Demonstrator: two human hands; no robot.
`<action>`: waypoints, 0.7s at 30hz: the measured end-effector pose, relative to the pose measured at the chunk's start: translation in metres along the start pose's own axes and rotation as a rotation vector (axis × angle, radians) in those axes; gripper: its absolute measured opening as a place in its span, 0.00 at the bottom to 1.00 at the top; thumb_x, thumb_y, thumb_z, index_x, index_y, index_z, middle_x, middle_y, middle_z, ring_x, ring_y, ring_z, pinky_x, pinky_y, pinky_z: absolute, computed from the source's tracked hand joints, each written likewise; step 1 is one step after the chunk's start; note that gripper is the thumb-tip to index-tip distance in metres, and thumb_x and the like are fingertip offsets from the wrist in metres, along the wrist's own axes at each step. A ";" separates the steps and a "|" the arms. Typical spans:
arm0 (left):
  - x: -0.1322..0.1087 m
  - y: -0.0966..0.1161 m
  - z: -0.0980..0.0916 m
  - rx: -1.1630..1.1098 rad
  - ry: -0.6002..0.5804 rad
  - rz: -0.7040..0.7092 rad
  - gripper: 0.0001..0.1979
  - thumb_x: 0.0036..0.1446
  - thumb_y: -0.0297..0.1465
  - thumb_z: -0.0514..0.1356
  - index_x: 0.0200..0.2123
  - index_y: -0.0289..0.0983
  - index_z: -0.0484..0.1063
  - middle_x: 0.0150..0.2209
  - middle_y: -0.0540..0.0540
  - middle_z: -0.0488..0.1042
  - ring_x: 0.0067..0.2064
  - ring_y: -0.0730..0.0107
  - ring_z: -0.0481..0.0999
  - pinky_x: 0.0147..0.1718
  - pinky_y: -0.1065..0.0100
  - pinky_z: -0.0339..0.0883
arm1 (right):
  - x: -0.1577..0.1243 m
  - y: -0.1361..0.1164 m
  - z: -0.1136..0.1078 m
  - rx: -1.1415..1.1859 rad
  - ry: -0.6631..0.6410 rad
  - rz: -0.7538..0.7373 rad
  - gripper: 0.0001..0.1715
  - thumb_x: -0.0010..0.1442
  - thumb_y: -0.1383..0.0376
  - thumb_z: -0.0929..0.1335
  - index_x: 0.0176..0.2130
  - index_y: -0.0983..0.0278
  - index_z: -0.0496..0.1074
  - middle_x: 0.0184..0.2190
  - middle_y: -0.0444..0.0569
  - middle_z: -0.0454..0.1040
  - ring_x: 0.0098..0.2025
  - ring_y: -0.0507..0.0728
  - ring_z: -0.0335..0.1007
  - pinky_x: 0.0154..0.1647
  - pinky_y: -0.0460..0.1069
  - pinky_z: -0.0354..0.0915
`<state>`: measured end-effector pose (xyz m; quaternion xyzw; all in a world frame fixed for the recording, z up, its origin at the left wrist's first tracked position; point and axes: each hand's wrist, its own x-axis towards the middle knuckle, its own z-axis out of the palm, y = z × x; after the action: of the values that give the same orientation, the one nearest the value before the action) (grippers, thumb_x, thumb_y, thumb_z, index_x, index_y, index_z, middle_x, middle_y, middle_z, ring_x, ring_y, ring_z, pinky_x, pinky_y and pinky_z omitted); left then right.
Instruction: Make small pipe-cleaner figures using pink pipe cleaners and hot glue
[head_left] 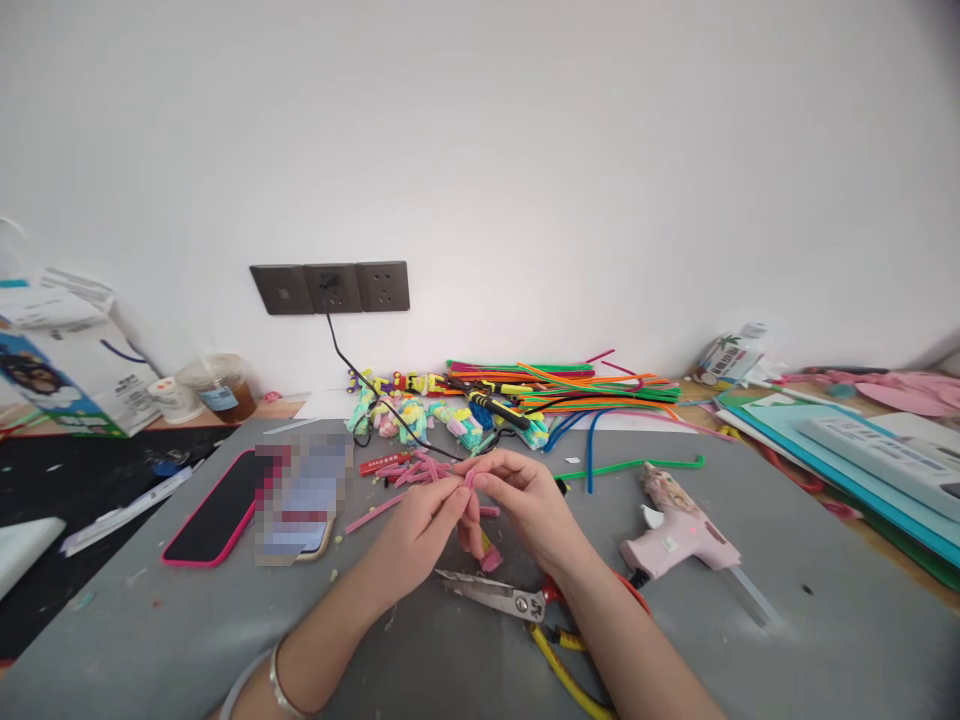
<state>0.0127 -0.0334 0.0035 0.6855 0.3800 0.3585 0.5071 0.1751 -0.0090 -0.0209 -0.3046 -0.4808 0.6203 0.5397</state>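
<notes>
My left hand and my right hand meet over the middle of the grey mat. Between their fingertips they pinch a pink pipe cleaner, which looks bent; most of it is hidden by the fingers. Just behind the hands lies a heap of short pink pipe cleaner pieces. Below my fingers, a small pink and yellow piece shows, though I cannot tell whether it hangs or lies. Scissors with red handles lie under my right wrist, blades pointing left.
A pink hot glue gun lies at right, its glue stick poking out. Bundled coloured pipe cleaners and pliers lie along the wall. Two phones sit left, one pink-cased. A black cord runs down from the socket.
</notes>
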 end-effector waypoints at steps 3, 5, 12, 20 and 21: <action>0.001 -0.001 0.001 -0.061 -0.024 -0.014 0.20 0.70 0.41 0.46 0.28 0.38 0.65 0.21 0.48 0.75 0.27 0.66 0.75 0.30 0.69 0.69 | -0.001 0.001 0.002 0.035 0.011 0.002 0.09 0.52 0.59 0.78 0.29 0.61 0.80 0.36 0.49 0.83 0.39 0.57 0.77 0.45 0.52 0.70; 0.002 -0.003 0.003 -0.073 -0.030 -0.011 0.20 0.70 0.41 0.45 0.29 0.38 0.64 0.23 0.47 0.76 0.27 0.66 0.76 0.30 0.68 0.69 | -0.001 0.002 0.004 0.058 0.035 0.008 0.09 0.51 0.58 0.78 0.28 0.60 0.80 0.34 0.48 0.83 0.36 0.56 0.76 0.43 0.52 0.71; 0.002 -0.020 0.004 0.602 0.201 0.117 0.14 0.70 0.31 0.45 0.39 0.37 0.70 0.28 0.44 0.81 0.28 0.63 0.79 0.30 0.67 0.66 | 0.001 0.008 0.008 -0.125 0.169 -0.108 0.08 0.50 0.58 0.78 0.30 0.60 0.83 0.34 0.51 0.84 0.34 0.60 0.79 0.39 0.54 0.75; 0.001 -0.030 0.007 1.256 0.498 0.425 0.17 0.70 0.27 0.45 0.40 0.34 0.74 0.23 0.44 0.79 0.25 0.60 0.79 0.23 0.66 0.64 | 0.001 0.012 0.010 -0.147 0.208 -0.073 0.13 0.46 0.55 0.79 0.30 0.60 0.83 0.32 0.51 0.85 0.37 0.63 0.81 0.40 0.55 0.76; 0.002 -0.028 0.007 1.273 0.505 0.452 0.17 0.70 0.27 0.45 0.39 0.34 0.74 0.22 0.45 0.78 0.24 0.60 0.78 0.23 0.66 0.64 | 0.001 0.011 0.009 -0.141 0.207 -0.054 0.14 0.45 0.55 0.79 0.29 0.61 0.83 0.31 0.51 0.85 0.36 0.63 0.81 0.39 0.55 0.76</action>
<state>0.0149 -0.0293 -0.0254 0.8062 0.4698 0.3112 -0.1803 0.1625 -0.0099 -0.0280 -0.3911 -0.4730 0.5356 0.5801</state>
